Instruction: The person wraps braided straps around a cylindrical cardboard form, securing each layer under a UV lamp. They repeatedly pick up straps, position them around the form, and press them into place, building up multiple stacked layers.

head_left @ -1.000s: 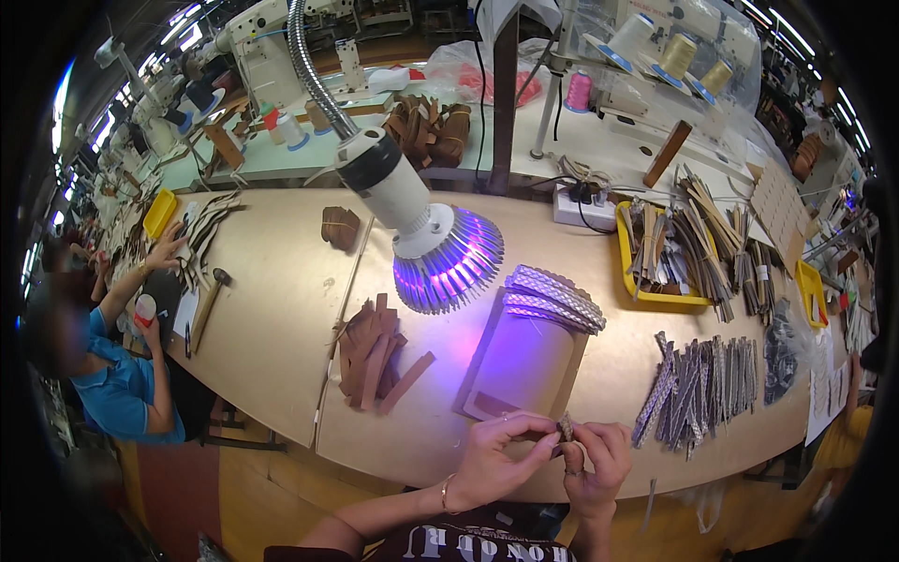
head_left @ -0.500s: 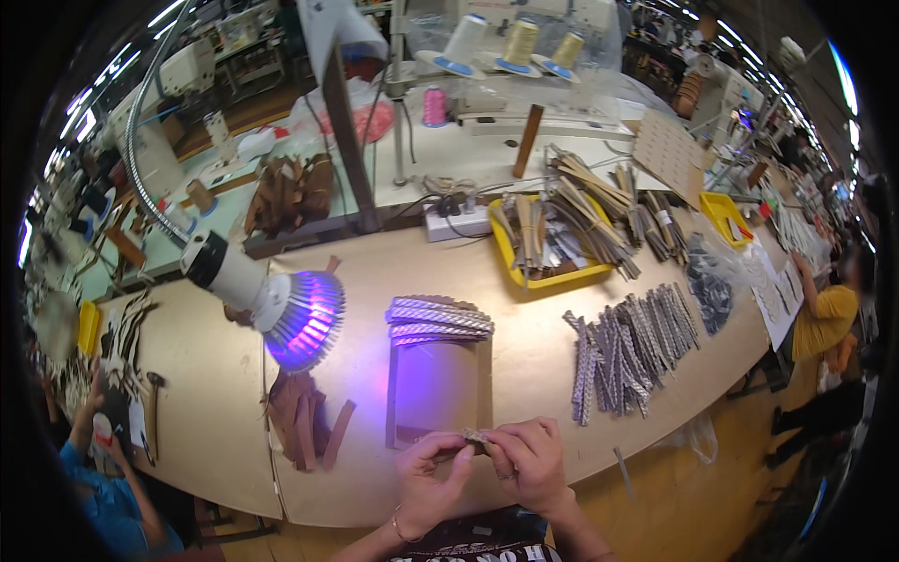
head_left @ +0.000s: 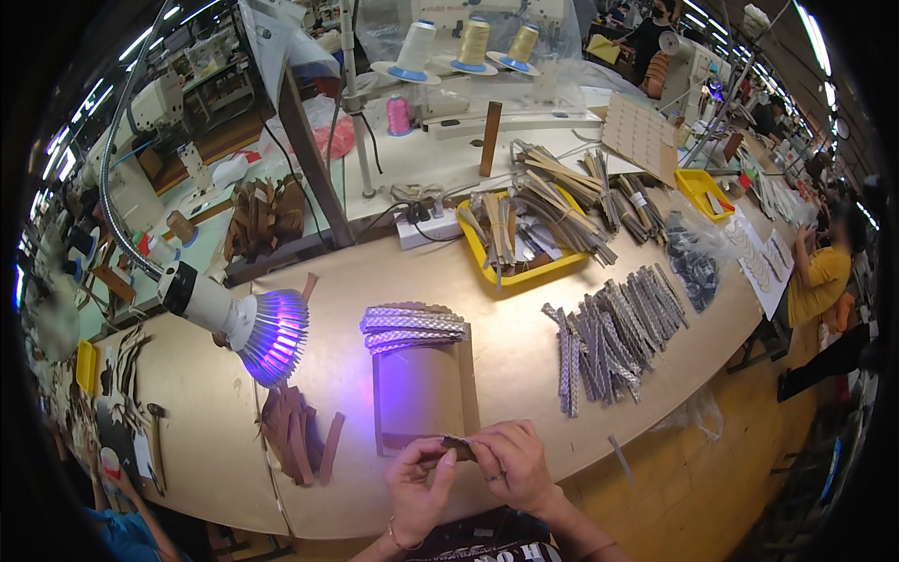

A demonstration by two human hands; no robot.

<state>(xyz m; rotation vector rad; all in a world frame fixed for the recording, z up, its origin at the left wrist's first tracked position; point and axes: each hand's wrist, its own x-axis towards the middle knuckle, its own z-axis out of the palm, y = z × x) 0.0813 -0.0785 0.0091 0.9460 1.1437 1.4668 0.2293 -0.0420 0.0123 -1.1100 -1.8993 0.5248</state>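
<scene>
A short dark brown strip with a lighter patterned edge (head_left: 456, 447) is pinched between my two hands. My left hand (head_left: 417, 482) is closed on one end, thumb raised against it. The fingers of my right hand (head_left: 513, 464) grip the other end. Just beyond my hands lies a shallow cardboard tray (head_left: 472, 384), with several silver-white woven strips (head_left: 412, 330) across its far end. To the left is a heap of brown strips (head_left: 292, 436). On the right, many grey and silver woven strips (head_left: 613, 342) are spread side by side.
A lit lamp (head_left: 272, 337) with a purple glow hangs over the table's left part. Behind stand a yellow bin (head_left: 487, 272) of bundled strips, a power strip (head_left: 429, 230) and thread cones (head_left: 412, 54). A hammer (head_left: 156, 450) lies far left. People work at both sides.
The view has shifted, so the table's things sit further left. The strip in my hands has turned and shows more of its dark brown face. Both hands still hold it.
</scene>
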